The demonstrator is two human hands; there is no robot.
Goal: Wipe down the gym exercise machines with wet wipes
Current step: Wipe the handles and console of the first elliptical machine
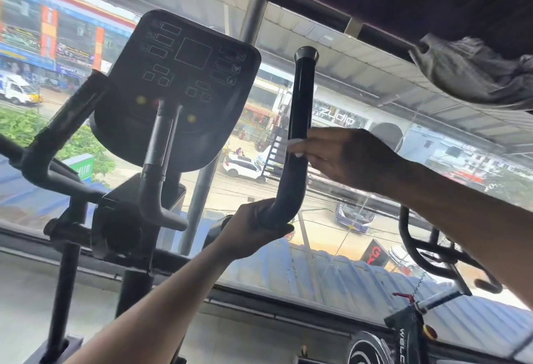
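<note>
Both forearms are bare as far as they show, with no sleeve, cuff, watch or glove on either. The left hand (253, 228) is slim, joined to a long, smooth forearm running down to the bottom edge. The right hand (349, 158) is broader, with visible knuckles and long, pale-polished fingernails (295, 142) at the fingertips. Its forearm enters from the right edge, thick and slightly blurred. Whether a ring sits on any finger cannot be told.
</note>
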